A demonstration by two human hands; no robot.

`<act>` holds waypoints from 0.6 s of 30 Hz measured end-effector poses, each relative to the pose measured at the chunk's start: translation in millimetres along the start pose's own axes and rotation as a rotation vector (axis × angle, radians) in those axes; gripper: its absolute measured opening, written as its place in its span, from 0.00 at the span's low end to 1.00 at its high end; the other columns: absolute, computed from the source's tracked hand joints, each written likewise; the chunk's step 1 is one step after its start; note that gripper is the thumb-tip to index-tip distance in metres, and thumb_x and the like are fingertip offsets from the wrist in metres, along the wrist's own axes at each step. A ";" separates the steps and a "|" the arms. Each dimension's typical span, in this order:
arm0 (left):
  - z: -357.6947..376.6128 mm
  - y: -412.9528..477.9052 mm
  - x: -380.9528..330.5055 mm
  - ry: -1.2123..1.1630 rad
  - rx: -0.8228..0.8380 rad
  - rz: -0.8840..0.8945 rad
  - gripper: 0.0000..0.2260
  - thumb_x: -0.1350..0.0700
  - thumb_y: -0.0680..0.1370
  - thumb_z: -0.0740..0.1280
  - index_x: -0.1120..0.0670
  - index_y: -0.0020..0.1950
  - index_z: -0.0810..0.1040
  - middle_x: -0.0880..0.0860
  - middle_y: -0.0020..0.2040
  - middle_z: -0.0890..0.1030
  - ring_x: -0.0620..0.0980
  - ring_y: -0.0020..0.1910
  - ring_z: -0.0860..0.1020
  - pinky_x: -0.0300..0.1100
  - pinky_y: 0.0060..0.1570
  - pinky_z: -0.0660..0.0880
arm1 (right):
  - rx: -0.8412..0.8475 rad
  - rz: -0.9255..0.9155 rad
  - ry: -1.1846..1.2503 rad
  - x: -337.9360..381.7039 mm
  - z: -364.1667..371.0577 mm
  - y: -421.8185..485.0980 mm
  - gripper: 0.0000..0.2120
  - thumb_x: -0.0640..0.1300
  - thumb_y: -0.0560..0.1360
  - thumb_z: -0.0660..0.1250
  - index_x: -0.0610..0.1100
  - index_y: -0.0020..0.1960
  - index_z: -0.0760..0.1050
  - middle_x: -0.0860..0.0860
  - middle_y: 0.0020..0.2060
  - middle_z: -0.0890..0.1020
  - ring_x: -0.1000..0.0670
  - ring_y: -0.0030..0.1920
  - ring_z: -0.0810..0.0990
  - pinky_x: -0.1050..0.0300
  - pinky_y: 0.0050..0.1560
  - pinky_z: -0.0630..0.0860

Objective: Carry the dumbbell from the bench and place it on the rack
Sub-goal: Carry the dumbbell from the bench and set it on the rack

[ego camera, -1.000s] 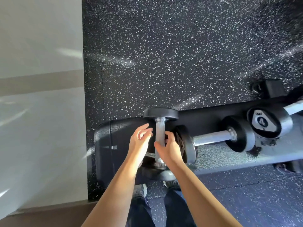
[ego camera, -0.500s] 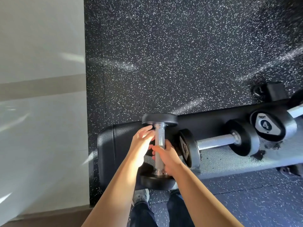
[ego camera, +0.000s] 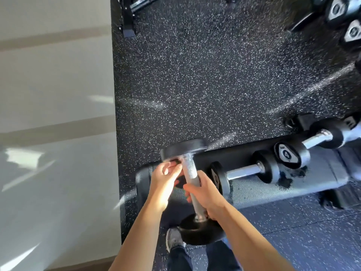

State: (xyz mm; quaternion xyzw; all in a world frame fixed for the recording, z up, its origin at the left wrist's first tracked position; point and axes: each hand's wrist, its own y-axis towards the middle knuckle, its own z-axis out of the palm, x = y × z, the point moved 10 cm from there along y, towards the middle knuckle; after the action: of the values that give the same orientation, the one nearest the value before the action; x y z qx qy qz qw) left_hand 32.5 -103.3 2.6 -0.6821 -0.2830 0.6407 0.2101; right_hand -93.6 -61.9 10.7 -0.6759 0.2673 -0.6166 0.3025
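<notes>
A black dumbbell with a knurled steel handle (ego camera: 189, 172) is held in the air over the left end of the black padded bench (ego camera: 254, 190). Its far head (ego camera: 183, 148) points away from me and its near head (ego camera: 199, 231) hangs above my legs. My right hand (ego camera: 207, 192) is wrapped around the lower part of the handle. Just under the far head, my left hand (ego camera: 164, 177) curls its fingers against the upper handle. At the top right, part of the rack (ego camera: 304, 22) shows with several dumbbells (ego camera: 343, 16) on it.
Two more dumbbells lie on the bench: one (ego camera: 244, 171) right beside my right hand, another (ego camera: 312, 139) farther right. A pale wall (ego camera: 54, 114) runs along the left. Speckled rubber floor (ego camera: 205, 75) stretches between bench and rack. A black equipment frame (ego camera: 129, 16) stands at the top left.
The dumbbell has come up off the bench and toward me, with both hands closing tighter on the handle. The view has lifted, so the rack at the top right now shows.
</notes>
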 end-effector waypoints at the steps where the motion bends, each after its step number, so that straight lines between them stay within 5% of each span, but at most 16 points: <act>1: -10.0 -12.4 -19.8 0.126 -0.056 0.109 0.12 0.55 0.72 0.70 0.57 0.54 0.74 0.54 0.51 0.80 0.50 0.48 0.80 0.39 0.47 0.75 | -0.011 -0.015 -0.016 11.5 -2.3 -13.4 0.12 0.37 0.71 0.63 0.35 0.53 0.67 0.44 0.34 0.75 0.51 0.28 0.71 0.60 0.31 0.71; 3: -24.3 -43.1 -64.9 0.344 -0.153 0.337 0.09 0.53 0.71 0.70 0.54 0.48 0.76 0.50 0.45 0.81 0.45 0.44 0.79 0.27 0.40 0.71 | -0.031 -0.048 -0.035 35.3 -6.6 -41.1 0.11 0.37 0.71 0.63 0.37 0.52 0.67 0.46 0.33 0.75 0.52 0.27 0.71 0.61 0.30 0.71; 9: -26.5 -138.0 -174.3 0.609 -0.256 0.812 0.11 0.57 0.68 0.74 0.61 0.44 0.76 0.57 0.42 0.79 0.53 0.41 0.77 0.32 0.41 0.66 | -0.099 -0.094 0.024 89.5 -22.0 -123.3 0.09 0.38 0.72 0.63 0.39 0.51 0.68 0.47 0.34 0.75 0.51 0.30 0.72 0.60 0.31 0.73; 15: 11.6 -215.2 -250.5 0.609 -0.072 1.113 0.20 0.58 0.69 0.73 0.61 0.57 0.73 0.58 0.51 0.78 0.46 0.48 0.71 0.23 0.51 0.60 | -0.171 -0.138 0.112 114.7 -47.1 -195.7 0.10 0.39 0.73 0.64 0.40 0.53 0.68 0.48 0.34 0.75 0.52 0.30 0.73 0.62 0.30 0.73; 18: 48.6 -248.7 -273.0 0.637 0.093 1.233 0.19 0.60 0.68 0.73 0.62 0.56 0.74 0.59 0.52 0.79 0.47 0.49 0.72 0.29 0.52 0.63 | -0.203 -0.162 0.166 115.0 -63.7 -223.8 0.09 0.39 0.73 0.65 0.40 0.51 0.67 0.47 0.33 0.75 0.51 0.29 0.73 0.59 0.30 0.73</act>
State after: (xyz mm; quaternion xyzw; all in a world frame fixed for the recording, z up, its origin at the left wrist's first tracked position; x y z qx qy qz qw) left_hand -49.9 -99.0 365.8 -0.8633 0.2594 0.4233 -0.0904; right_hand -148.5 -0.5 256.8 -0.6691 0.2969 -0.6625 0.1590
